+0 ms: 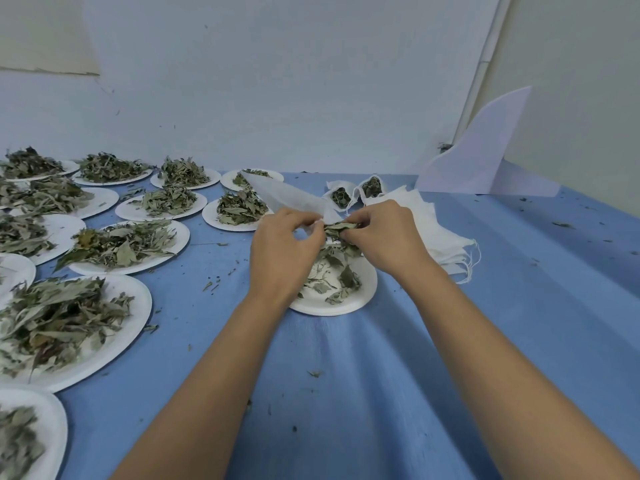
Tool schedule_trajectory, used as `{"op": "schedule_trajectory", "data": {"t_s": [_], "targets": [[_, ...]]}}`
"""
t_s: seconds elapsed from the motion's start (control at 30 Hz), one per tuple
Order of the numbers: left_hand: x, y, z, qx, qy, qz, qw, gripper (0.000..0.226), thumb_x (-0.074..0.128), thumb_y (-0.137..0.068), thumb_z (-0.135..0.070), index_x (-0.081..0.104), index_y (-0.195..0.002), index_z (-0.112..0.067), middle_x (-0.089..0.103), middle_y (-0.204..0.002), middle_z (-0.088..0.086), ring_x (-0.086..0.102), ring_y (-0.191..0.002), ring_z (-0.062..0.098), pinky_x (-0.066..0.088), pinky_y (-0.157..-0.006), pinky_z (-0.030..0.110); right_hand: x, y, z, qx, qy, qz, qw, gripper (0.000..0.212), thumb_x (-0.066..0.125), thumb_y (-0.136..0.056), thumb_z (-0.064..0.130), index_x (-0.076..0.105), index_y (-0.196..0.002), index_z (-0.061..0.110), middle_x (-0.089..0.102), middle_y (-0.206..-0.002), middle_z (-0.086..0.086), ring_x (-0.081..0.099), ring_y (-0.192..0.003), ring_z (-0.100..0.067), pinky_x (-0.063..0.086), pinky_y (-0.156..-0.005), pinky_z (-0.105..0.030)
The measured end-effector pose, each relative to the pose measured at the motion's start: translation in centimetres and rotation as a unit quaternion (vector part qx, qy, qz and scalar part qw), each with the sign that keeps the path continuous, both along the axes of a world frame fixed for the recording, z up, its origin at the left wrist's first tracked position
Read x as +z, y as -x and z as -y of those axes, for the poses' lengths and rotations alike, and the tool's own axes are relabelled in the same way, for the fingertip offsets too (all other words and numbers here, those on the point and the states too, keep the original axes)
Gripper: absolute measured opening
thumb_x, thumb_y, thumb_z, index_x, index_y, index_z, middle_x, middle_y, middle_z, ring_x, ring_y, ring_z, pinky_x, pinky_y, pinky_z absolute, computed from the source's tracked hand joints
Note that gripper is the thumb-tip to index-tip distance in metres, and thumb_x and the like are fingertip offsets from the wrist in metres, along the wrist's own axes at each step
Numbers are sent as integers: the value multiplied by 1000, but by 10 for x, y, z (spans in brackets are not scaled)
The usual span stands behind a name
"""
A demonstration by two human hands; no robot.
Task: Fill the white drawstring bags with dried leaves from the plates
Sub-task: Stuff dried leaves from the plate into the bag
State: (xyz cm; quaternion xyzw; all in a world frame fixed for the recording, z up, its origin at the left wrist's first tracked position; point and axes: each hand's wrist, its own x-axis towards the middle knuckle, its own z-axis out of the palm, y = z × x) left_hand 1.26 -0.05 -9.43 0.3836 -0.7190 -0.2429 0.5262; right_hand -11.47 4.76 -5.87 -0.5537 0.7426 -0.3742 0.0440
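Pinching the mouth of a white drawstring bag [287,197], the left hand [282,252] holds it above a nearly emptied plate [367,287] on the blue table [381,375]. The right hand [386,235] has its grip closed round a clump of dried leaves [341,228] at the bag's opening; whether any are inside is hard to tell. Two filled bags [341,197] stand behind, beside a stack of empty bags [443,237].
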Motion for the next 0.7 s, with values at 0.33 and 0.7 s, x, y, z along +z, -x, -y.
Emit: {"op": "schedule_trajectory", "data": {"t_s": [0.33,0.7], "targets": [[-5,7,-3,-118,-58,0,991,38,74,-73,-13,54,-104,-25,47,-107,-7,48,-95,-8,46,-88,19,-6,-3,5,-28,36,121,992,11,65,-75,8,74,-77,2,70,-77,-19,50,-62,-13,42,-53,-25],[-15,9,2,-60,33,18,997,35,75,-67,-9,51,-88,-24,44,-86,-15,46,-78,-17,39,-67,9,-16,-22,8,-9,63,144,988,15,56,-71,4,56,-61,-7,40,-56,-15,31,-58,-16,24,-51,-28]]}}
